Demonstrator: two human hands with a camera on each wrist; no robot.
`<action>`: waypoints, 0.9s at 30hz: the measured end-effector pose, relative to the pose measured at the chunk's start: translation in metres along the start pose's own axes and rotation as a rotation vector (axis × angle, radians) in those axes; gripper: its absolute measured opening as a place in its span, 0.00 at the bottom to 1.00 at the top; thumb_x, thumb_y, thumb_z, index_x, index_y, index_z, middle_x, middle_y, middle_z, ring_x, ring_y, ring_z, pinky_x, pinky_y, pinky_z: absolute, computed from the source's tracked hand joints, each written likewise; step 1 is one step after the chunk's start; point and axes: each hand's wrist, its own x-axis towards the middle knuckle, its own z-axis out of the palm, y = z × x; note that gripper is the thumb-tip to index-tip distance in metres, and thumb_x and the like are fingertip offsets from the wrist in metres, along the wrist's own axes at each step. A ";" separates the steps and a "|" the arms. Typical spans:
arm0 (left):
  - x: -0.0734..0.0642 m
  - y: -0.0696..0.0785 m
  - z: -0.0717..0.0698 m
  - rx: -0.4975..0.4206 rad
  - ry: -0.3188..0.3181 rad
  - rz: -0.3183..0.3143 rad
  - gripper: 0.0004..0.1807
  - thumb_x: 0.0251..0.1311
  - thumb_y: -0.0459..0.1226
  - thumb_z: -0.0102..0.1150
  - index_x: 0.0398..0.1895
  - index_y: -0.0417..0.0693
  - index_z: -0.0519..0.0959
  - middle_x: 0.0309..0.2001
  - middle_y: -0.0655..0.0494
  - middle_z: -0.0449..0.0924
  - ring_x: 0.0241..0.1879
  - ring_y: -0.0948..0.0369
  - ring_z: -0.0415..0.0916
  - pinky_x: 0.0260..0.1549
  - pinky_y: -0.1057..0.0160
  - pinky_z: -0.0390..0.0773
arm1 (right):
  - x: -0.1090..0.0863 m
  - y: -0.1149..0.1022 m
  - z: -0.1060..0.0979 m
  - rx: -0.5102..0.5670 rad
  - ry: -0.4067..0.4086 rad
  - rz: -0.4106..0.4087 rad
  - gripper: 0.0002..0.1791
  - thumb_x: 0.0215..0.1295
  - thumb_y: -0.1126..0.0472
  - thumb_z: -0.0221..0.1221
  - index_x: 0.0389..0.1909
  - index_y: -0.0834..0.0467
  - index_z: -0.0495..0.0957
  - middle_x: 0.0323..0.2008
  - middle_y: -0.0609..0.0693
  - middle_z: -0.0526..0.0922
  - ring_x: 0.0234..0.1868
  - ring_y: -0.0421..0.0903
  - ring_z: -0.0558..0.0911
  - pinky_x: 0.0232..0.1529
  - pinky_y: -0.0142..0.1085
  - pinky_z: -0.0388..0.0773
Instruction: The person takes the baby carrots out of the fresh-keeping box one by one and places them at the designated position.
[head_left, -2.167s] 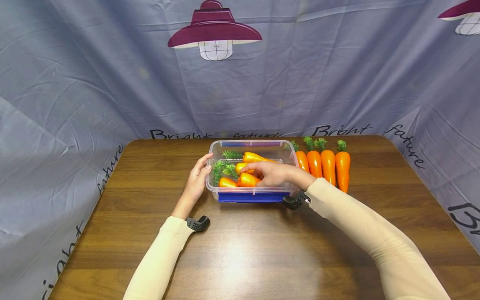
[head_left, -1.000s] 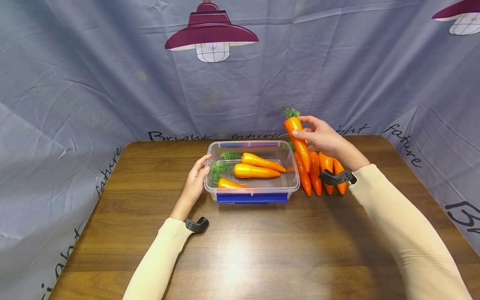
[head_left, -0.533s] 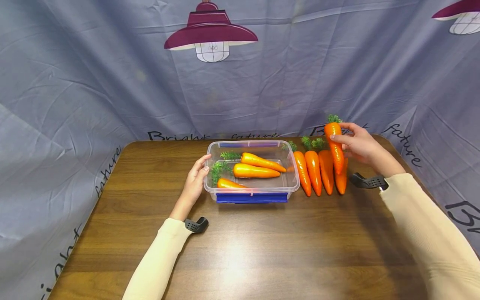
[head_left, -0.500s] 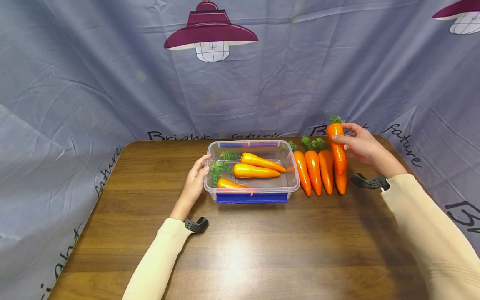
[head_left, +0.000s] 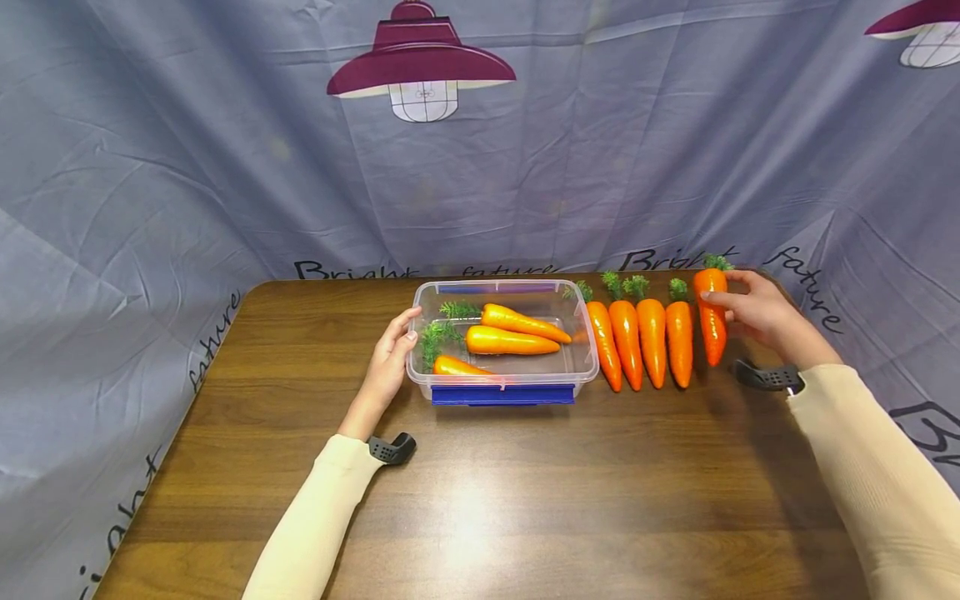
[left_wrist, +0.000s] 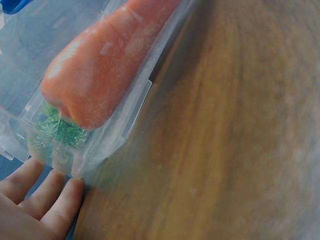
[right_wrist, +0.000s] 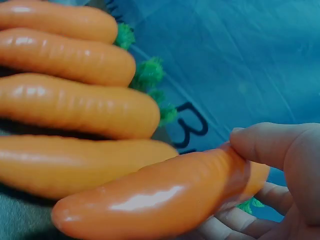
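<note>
Straight, slightly parted fingers of the left hand (head_left: 388,354) rest against the left end wall of a clear rectangular plastic box with blue clips (head_left: 465,382), its forearm slanting in from the near-left side of the box. Well to the right of the box, the right hand (head_left: 768,312) comes in from the right, its thumb and fingers pinching a glossy orange carrot with a green leafy top (head_left: 711,317) near its thick end. That carrot's long axis runs across the box's long side: leaves away from the person, narrow tip toward them; I cannot tell whether the tip touches the table. Between it and the box, four similar orange carrots (head_left: 652,343) lie side by side, tips toward the person. Inside the box, three orange carrots (head_left: 513,341) have leaves at its left end, tips pointing right.
</note>
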 end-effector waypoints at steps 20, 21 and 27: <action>0.000 -0.001 0.000 -0.027 -0.013 0.007 0.26 0.74 0.31 0.39 0.73 0.34 0.63 0.77 0.37 0.59 0.72 0.46 0.60 0.58 0.76 0.67 | 0.002 0.043 0.005 -0.102 0.036 0.076 0.50 0.75 0.51 0.54 0.76 0.74 0.34 0.51 0.70 0.64 0.30 0.36 0.77 0.34 0.38 0.85; 0.000 -0.001 0.000 -0.029 -0.013 0.006 0.26 0.74 0.31 0.39 0.73 0.34 0.63 0.77 0.37 0.58 0.72 0.46 0.60 0.58 0.76 0.67 | 0.002 0.044 0.005 -0.105 0.039 0.077 0.50 0.75 0.51 0.54 0.76 0.74 0.34 0.51 0.71 0.65 0.30 0.36 0.77 0.34 0.38 0.85; 0.000 -0.001 0.000 -0.031 -0.012 0.003 0.26 0.74 0.32 0.39 0.73 0.35 0.63 0.77 0.38 0.59 0.71 0.46 0.61 0.59 0.73 0.68 | 0.003 0.046 0.007 -0.129 0.032 0.084 0.47 0.74 0.55 0.55 0.77 0.73 0.37 0.52 0.73 0.68 0.31 0.36 0.79 0.36 0.42 0.87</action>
